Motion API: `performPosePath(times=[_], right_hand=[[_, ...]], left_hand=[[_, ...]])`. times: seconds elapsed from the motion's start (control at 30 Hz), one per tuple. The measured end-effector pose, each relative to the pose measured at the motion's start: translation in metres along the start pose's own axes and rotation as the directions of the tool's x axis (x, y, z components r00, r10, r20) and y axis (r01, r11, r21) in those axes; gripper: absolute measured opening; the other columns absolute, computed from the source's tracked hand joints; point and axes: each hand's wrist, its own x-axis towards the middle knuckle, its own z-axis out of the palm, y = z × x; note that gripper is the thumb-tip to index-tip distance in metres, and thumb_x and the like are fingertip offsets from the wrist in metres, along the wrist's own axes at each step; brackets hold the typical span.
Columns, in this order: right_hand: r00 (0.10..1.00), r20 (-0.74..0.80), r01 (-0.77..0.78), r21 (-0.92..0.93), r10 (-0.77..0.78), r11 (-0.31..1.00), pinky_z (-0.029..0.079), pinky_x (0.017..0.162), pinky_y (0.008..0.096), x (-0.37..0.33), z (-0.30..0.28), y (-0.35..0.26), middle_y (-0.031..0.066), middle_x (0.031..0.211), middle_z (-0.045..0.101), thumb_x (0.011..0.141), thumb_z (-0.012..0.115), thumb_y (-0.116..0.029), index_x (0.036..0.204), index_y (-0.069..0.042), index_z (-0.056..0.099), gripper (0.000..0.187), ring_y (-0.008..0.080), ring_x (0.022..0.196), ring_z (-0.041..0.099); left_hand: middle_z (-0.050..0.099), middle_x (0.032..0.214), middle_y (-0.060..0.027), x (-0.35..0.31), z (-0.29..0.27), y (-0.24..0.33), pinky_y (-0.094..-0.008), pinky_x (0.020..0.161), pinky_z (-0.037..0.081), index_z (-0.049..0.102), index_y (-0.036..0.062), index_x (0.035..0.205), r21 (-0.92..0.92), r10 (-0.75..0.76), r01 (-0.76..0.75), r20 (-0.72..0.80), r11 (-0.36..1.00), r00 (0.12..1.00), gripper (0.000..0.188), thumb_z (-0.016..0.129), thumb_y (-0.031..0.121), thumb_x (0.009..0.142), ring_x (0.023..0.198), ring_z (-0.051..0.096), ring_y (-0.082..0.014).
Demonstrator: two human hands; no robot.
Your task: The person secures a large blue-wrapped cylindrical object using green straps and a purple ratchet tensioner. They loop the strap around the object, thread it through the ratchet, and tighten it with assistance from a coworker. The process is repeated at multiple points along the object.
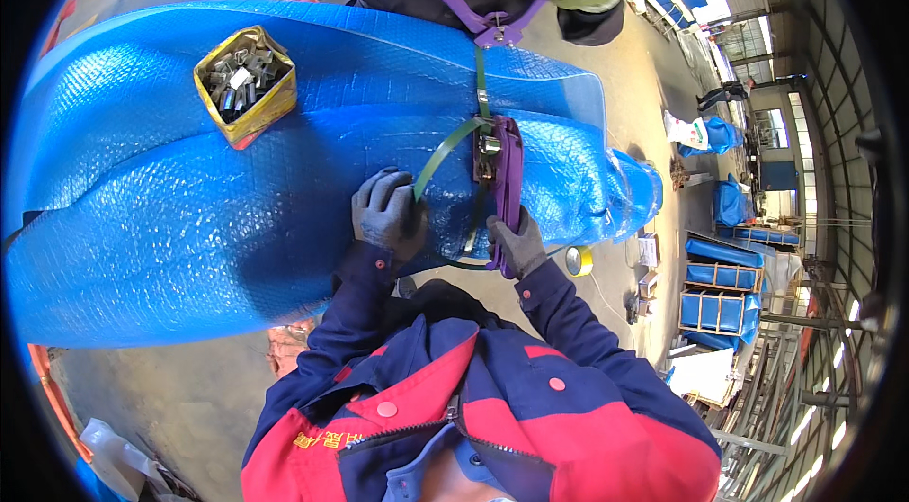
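Observation:
A long bundle wrapped in shiny blue sheeting [312, 208] lies across in front of me. Around its right part runs a green strap [482, 85]. My left hand [388, 213], in a grey glove, is closed on the strap's loose end, which curves up from the tool. In my gloved right hand [519, 244] are the handles of a purple strapping tensioner [502, 161], which sits on the strap on top of the bundle. Opposite me, a co-worker in green gloves holds a second purple strapping tool [495, 31] by its spread handles, its jaws at the strap.
A yellow open container [246, 85] full of metal strap seals stands on the bundle at left. A roll of yellow tape [579, 261] is on the floor by my right forearm. Blue-wrapped crates [715, 308] and metal lengths are stacked at far right.

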Motion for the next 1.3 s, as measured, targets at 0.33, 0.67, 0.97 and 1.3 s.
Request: performPosePath(times=[0.33,0.67,0.97,1.3], right_hand=[[0.951,0.307,0.281,-0.788,-0.046,0.547,0.055,0.066,0.0384,0.016,-0.162,-0.114,0.0191,0.085,0.07,0.083,0.077,-0.03,0.112,0.002,0.062,0.046,0.0267,0.069,0.069],[0.813,0.507,0.246,0.148,-0.288,0.958,0.05,0.059,0.0307,0.102,-0.223,0.048,0.0078,0.087,0.066,0.086,0.073,-0.011,0.116,0.001,0.062,0.034,0.0174,0.065,0.063],[0.44,0.834,0.443,0.122,-0.334,0.888,0.051,0.067,0.0322,0.03,-0.24,0.031,0.009,0.091,0.068,0.089,0.071,-0.018,0.109,0.001,0.066,0.028,0.0178,0.071,0.064],[-0.344,0.916,0.624,0.387,-0.206,0.679,0.055,0.07,0.0367,-0.137,-0.151,0.077,0.0113,0.082,0.07,0.097,0.066,-0.017,0.103,0.002,0.068,0.02,0.0211,0.071,0.068]], left_hand=[[0.066,0.105,-0.0149,-0.004,-0.002,0.038,-0.0468,0.086,0.052,0.066,0.0055,0.095,0.031,-0.016,0.017,-0.036,0.999,0.999,0.022,0.076,0.012,0.077,0.099,0.064,-0.037],[0.065,0.108,-0.016,-0.127,0.111,0.21,-0.0425,0.088,0.052,0.068,0.0041,0.109,-0.569,-0.048,0.143,0.178,0.81,0.983,0.028,0.074,0.027,0.095,0.104,0.064,-0.033],[0.065,0.117,-0.0157,-0.266,0.096,0.282,-0.0417,0.097,0.051,0.063,0.0046,0.126,-0.241,-0.79,0.757,-0.076,0.607,0.609,0.055,0.074,0.045,0.091,0.111,0.064,-0.0291],[0.065,0.074,0.0006,-0.33,0.081,0.413,-0.0254,0.057,0.047,0.076,0.0089,0.108,-0.719,-0.905,0.64,0.037,0.27,0.423,0.041,0.06,0.046,0.104,0.065,0.059,-0.008]])
